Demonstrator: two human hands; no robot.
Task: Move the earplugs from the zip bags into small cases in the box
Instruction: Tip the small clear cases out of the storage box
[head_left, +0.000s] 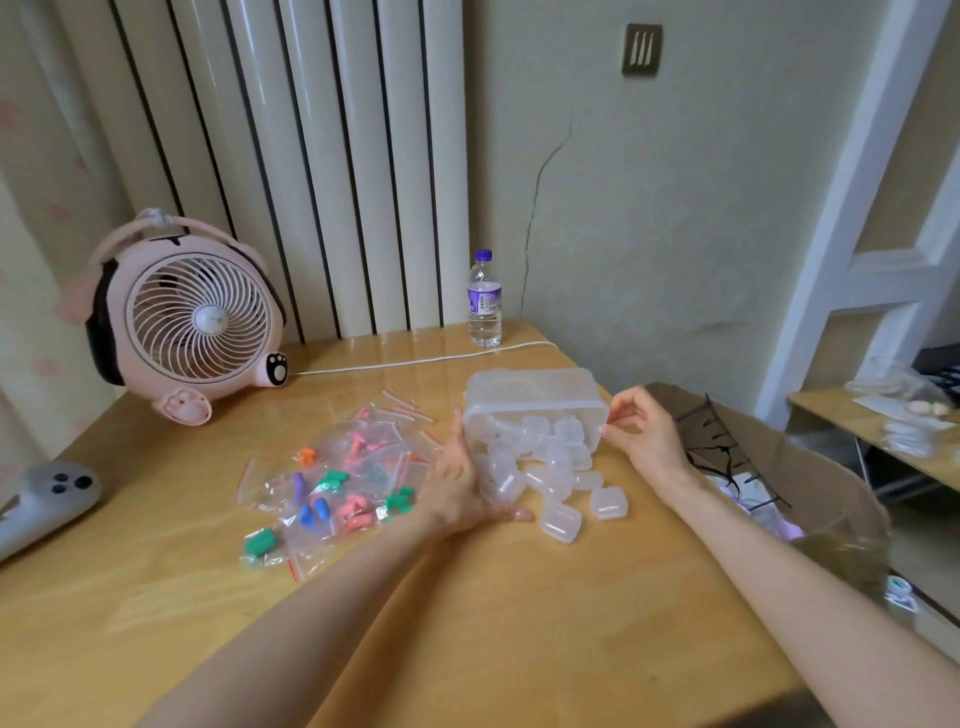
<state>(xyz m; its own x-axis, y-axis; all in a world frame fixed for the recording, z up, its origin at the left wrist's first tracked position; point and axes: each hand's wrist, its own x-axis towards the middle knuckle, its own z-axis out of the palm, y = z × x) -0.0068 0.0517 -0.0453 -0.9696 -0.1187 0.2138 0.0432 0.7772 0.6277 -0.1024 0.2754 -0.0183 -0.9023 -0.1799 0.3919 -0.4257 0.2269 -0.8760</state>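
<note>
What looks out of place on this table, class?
The box lies tipped on its side, and cases lie spilled from it onto the table, between the left hand and right hand.

Yellow wooden table (519, 623). Bears a pink fan (200, 317) at back left, a water bottle (484, 301) at the back edge, a white cable (395, 364) between. Mid-table, zip bags (337, 483) with coloured earplugs (262, 540); just right, a clear box (535, 395) on its side, small cases (561, 522) spilled. Grey controller (41, 499) far left.
</note>
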